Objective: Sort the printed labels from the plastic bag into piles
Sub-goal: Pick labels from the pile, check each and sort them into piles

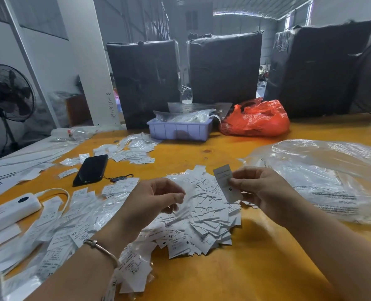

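A heap of white printed labels (204,222) lies on the yellow table (256,268) in front of me. My right hand (264,192) pinches one upright label (226,183) above the heap's right side. My left hand (154,198) hovers over the heap's left side, thumb and fingertips pinched on a thin clear plastic film (186,202). More labels in small clear sleeves (71,220) spread to the left. A large clear plastic bag (323,177) lies at the right.
A black phone (91,169) and a white power strip (8,211) lie at the left. A lilac tray (180,129) and a red plastic bag (256,120) sit behind, before three black-wrapped bales (223,68). A fan (6,92) stands far left.
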`<state>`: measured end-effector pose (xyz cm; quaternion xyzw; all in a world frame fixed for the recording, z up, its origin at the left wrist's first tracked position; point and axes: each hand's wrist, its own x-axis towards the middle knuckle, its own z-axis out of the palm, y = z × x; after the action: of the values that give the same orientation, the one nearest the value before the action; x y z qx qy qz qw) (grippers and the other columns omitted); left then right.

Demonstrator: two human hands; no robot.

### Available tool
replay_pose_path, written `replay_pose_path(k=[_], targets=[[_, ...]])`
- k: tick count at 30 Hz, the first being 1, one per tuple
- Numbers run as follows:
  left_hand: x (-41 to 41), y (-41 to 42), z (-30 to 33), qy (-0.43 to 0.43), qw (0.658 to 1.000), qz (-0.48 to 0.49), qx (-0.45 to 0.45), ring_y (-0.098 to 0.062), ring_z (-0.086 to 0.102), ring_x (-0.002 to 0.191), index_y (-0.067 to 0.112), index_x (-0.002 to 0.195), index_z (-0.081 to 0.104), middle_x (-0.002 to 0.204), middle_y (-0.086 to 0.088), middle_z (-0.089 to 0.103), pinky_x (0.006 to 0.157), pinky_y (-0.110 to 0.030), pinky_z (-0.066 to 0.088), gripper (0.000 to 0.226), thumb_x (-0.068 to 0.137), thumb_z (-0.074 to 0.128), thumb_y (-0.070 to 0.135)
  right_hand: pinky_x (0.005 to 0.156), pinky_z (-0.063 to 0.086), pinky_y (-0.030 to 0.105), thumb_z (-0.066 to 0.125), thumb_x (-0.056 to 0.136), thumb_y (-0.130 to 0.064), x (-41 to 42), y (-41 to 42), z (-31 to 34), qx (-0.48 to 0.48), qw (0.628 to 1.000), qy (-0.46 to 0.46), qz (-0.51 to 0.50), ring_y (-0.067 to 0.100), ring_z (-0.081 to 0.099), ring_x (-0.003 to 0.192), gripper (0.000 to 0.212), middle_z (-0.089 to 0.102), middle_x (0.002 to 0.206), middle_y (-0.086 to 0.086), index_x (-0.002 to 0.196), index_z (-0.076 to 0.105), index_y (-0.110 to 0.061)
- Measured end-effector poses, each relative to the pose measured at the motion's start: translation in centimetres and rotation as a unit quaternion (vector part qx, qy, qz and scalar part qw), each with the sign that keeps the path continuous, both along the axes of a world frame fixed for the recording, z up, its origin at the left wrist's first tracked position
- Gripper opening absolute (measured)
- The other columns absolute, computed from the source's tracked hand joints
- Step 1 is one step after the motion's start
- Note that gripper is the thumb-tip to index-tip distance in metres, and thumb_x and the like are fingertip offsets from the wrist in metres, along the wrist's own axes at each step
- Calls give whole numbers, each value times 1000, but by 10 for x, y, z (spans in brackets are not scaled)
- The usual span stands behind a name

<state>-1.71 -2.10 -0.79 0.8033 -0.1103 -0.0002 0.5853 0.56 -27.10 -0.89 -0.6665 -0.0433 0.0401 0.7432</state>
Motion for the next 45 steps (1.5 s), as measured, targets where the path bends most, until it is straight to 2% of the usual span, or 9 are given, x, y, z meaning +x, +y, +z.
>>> replay_pose_path(k=[7, 12, 17, 21, 24, 28, 33, 37, 45], targets=[[1, 2, 2, 38, 997, -12, -60, -21, 72, 78, 5, 94, 68, 89, -11, 76, 68, -27, 58, 20, 78, 74, -4, 60, 56, 27, 74, 54, 1, -4, 3, 3, 49, 998, -26, 29, 25, 71, 73, 43, 73, 83, 14, 96, 67, -3], [1, 1, 1, 38, 998, -15, -46, -11, 66, 77, 21, 93, 78, 83, 1, 72, 70, -25, 51, 23, 71, 79, 19, 53, 53, 28, 69, 72, 13, -6, 5, 2, -6, 997, -81, 6, 21, 66, 64, 59, 64, 79, 12, 117, 66, -26], [0, 1, 3, 42, 996, -34, -77, -12, 65, 74, 19, 83, 78, 85, -6, 74, 66, -25, 48, 16, 68, 76, 24, 51, 48, 18, 50, 85, 15, -15, 16, 2, -140, 983, -122, 7, 5, 63, 65, 42, 69, 86, 2, 85, 79, -15], [0, 1, 2, 53, 988, -78, -125, -22, 70, 78, 8, 82, 74, 87, -16, 72, 70, -27, 55, 18, 69, 84, 14, 60, 46, 18, 71, 83, -22, -26, 30, 3, -172, 969, -139, 109, 7, 60, 71, 12, 66, 84, 1, 84, 78, -13], [0, -1, 2, 32, 992, -75, -98, -24, 69, 88, 15, 79, 74, 94, -12, 74, 80, -32, 54, 15, 68, 81, 21, 66, 49, 27, 74, 69, -49, -31, 40, -1, -224, 953, -171, 114, 12, 62, 75, 35, 67, 81, -2, 81, 78, -16], [-1, -2, 1, 17, 996, -73, -48, -17, 59, 78, 15, 79, 73, 82, -7, 68, 73, -28, 48, 17, 68, 81, 26, 65, 45, 30, 76, 78, -22, -29, 43, -5, -194, 956, -210, 65, 12, 59, 68, 14, 67, 75, 4, 77, 77, -8], [-3, -3, 0, 25, 988, -142, 48, -14, 61, 69, 10, 78, 73, 73, -8, 67, 65, -21, 49, 8, 78, 80, 8, 58, 42, 17, 76, 79, -9, -26, 39, -4, -224, 938, -265, 31, 4, 57, 62, 4, 65, 72, -4, 76, 77, -11], [-5, -7, 0, -3, 985, -149, 84, -16, 67, 66, 10, 86, 74, 75, -6, 73, 59, -20, 51, 13, 81, 77, 21, 59, 42, 14, 74, 79, -7, -28, 42, -4, -290, 910, -293, 44, 3, 58, 64, 7, 65, 73, -5, 78, 78, -13], [-4, -3, 2, -34, 995, -87, 23, -24, 72, 64, 6, 86, 75, 79, -12, 76, 53, -23, 53, 24, 75, 74, 27, 54, 48, 20, 62, 76, 17, -28, 24, 10, -10, 983, -185, 9, 12, 63, 69, 46, 70, 82, 10, 107, 71, -16]])
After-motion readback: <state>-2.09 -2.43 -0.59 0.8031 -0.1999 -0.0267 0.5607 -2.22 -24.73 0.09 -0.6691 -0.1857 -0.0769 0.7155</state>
